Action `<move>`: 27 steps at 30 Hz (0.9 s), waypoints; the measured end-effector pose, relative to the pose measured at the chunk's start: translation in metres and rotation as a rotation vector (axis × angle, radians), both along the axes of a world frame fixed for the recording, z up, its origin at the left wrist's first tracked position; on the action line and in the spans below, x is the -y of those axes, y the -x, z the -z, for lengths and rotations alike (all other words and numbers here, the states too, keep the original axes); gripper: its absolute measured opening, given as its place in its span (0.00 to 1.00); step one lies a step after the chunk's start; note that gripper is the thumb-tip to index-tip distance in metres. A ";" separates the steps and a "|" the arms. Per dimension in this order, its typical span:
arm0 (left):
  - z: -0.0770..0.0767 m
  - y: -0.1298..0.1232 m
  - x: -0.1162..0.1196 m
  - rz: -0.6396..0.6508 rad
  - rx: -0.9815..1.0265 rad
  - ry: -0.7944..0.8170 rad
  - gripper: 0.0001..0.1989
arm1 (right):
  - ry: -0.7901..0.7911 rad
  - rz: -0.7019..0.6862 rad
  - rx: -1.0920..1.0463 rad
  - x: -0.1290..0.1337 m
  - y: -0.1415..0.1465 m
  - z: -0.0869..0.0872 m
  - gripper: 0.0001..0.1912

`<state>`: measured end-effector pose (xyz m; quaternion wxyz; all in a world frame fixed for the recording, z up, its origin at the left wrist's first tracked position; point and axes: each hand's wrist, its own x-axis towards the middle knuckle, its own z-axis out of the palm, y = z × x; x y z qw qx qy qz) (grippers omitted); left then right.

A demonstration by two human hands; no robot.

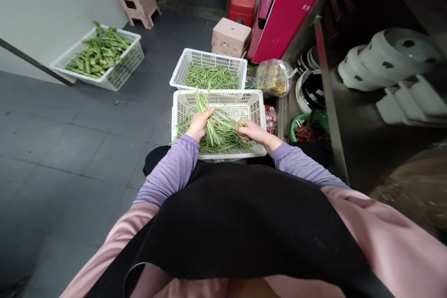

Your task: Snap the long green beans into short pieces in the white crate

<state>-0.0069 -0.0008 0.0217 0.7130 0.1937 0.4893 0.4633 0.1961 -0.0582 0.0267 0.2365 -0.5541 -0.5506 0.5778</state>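
Long green beans (pixel 223 139) lie heaped in the near white plastic basket (pixel 257 98) in front of me. My left hand (pixel 200 124) is closed round a bunch of long beans (pixel 213 136) that slants up past the thumb. On the right side of the same heap, my right hand (pixel 252 131) has its fingers pinched together at the bean ends; what exactly lies between them is hidden. Behind stands a second white basket (pixel 178 69), holding shorter green bean pieces (pixel 211 77).
At the left wall sits a white basket (pixel 120 74) of green vegetables (pixel 99 51). Pink stools (pixel 138 0) (pixel 230 35) and a red bin (pixel 242 5) stand farther back. A tied plastic bag (pixel 274 78) and a metal shelf (pixel 359 121) with stacked pale containers (pixel 391 58) are on the right.
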 end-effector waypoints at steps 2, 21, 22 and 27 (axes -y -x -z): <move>-0.001 0.003 -0.001 0.086 0.019 0.012 0.12 | 0.163 -0.011 -0.256 -0.003 -0.012 -0.005 0.14; 0.006 0.010 -0.013 -0.014 -0.013 0.094 0.15 | -0.026 0.095 -0.571 -0.003 -0.023 -0.010 0.19; 0.007 0.010 -0.013 -0.011 -0.003 0.098 0.15 | -0.023 0.089 -0.507 -0.008 -0.027 -0.009 0.17; 0.005 0.009 -0.009 0.039 0.044 0.054 0.14 | 0.063 0.271 -0.077 -0.022 -0.045 0.017 0.16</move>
